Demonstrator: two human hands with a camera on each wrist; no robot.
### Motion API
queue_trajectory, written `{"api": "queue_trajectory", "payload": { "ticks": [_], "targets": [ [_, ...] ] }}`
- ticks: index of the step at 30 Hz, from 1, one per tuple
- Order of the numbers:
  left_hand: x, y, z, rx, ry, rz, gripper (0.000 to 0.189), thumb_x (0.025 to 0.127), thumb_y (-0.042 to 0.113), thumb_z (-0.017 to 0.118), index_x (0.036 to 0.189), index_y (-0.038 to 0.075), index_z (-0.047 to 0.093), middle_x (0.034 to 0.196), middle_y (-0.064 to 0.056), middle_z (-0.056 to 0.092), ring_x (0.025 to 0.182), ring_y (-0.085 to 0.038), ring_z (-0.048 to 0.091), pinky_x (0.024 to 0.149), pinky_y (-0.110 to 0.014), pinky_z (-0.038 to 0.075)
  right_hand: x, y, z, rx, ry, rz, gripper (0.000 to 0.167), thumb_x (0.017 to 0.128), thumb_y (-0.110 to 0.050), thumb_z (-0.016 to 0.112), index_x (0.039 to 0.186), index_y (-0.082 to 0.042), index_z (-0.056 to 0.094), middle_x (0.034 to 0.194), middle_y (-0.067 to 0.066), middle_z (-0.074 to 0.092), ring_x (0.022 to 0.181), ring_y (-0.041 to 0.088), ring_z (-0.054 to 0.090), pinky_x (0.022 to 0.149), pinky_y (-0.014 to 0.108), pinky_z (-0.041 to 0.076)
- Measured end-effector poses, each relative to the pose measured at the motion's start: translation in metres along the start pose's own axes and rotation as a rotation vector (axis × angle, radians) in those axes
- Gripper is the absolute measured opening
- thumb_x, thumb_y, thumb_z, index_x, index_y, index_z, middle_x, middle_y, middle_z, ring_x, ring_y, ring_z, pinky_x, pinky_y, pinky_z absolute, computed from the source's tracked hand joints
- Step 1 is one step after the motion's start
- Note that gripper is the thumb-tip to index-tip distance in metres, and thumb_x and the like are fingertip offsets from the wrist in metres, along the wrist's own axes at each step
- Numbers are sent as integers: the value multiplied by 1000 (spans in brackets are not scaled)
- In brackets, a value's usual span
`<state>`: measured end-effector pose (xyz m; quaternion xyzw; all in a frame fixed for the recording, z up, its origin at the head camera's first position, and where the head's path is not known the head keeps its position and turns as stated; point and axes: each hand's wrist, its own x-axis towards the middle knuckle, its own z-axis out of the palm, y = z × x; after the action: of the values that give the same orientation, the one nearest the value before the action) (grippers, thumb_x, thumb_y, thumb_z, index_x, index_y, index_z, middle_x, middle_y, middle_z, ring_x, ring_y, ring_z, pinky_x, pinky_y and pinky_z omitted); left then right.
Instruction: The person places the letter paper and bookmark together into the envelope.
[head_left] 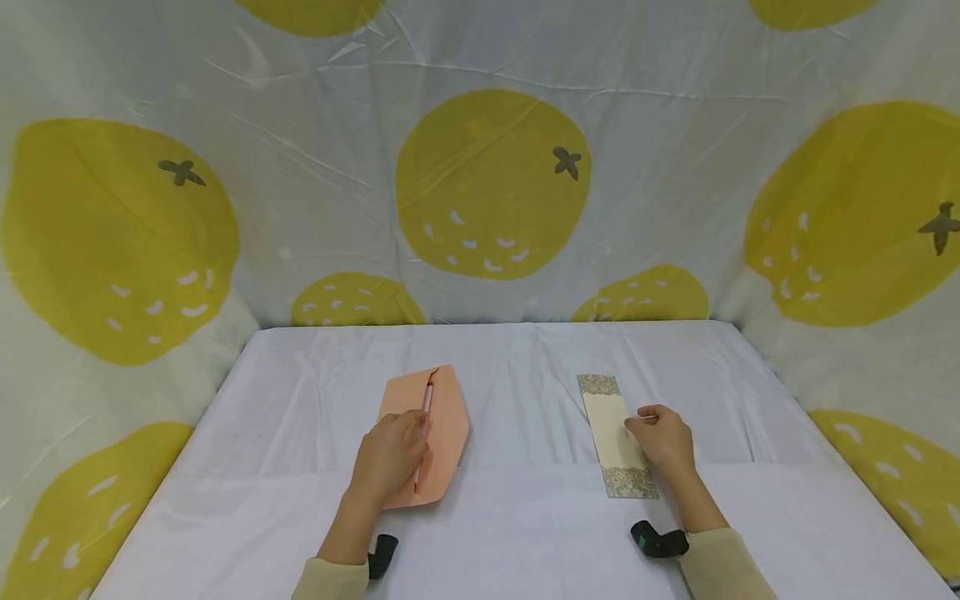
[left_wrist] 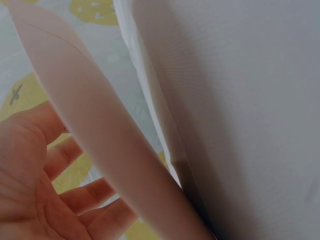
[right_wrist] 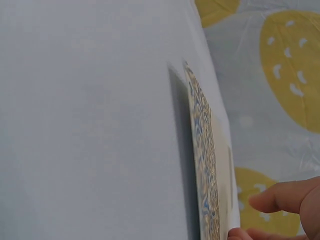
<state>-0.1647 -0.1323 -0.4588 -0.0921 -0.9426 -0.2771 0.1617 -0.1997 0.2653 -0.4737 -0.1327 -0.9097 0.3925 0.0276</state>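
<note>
A salmon-pink envelope (head_left: 450,429) lies at an angle left of the middle, its pointed flap spread to the right. A pale strip with a small red mark shows in its slit. My left hand (head_left: 392,450) reaches over the body and holds it near the slit; in the left wrist view the pink paper (left_wrist: 100,115) hides some fingertips. On the right is a cream card (head_left: 606,425) with glittery gold bands at both ends. My right hand (head_left: 664,437) pinches its right edge. One finger (right_wrist: 277,196) stands apart from the card in the right wrist view.
White cloth covers the table (head_left: 525,542). Behind and at the sides hangs a pale curtain (head_left: 645,183) with yellow fruit prints. Black wrist devices (head_left: 660,540) sit beside both forearms.
</note>
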Motion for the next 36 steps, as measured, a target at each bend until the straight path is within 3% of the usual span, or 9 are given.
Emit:
{"api": "queue_trajectory", "payload": {
  "ticks": [4,8,15,21,27,32,36],
  "targets": [
    [0,0,1,5,-2,3,32,80,7,70,111,6,70,96,-17,68,87,-35,67,74,-48,54,0,-1,4,-47,-30,7,59,87,-32,68,121,14,53,113,33,59,100,45,58,79,50,48],
    [0,0,2,3,-3,2,32,79,8,70,111,6,70,96,-17,68,87,-35,67,74,-48,54,0,-3,6,-93,-41,4,64,82,-32,74,120,15,53,114,33,59,102,46,57,82,52,46],
    [0,-1,3,0,-6,-5,33,79,9,71,111,6,70,95,-16,68,87,-34,67,73,-47,54,-1,-10,4,-151,-56,99,61,80,-33,75,116,13,56,113,32,59,96,44,59,73,48,47],
    [1,1,3,5,-7,5,32,78,7,71,110,6,70,93,-16,67,83,-34,67,71,-47,54,4,-13,0,-163,-104,139,57,78,-32,75,106,15,59,102,30,63,85,38,61,64,41,47],
    [1,1,2,19,-16,0,32,79,8,70,111,6,70,94,-16,67,85,-34,67,72,-47,54,9,-13,-3,-152,-146,158,70,76,-34,76,111,22,52,103,35,59,88,41,59,67,44,49],
    [1,0,2,19,-13,-1,32,79,8,70,111,6,70,96,-17,68,87,-34,67,73,-47,54,9,-10,-4,-114,-153,118,63,77,-33,75,109,18,55,107,33,60,98,47,57,78,49,49],
    [1,-1,2,24,-2,4,32,79,8,69,111,6,70,95,-17,68,87,-34,67,73,-47,54,6,-10,-5,-36,-144,118,58,80,-30,73,111,16,54,108,32,57,99,44,56,77,47,49]
  ]
}}
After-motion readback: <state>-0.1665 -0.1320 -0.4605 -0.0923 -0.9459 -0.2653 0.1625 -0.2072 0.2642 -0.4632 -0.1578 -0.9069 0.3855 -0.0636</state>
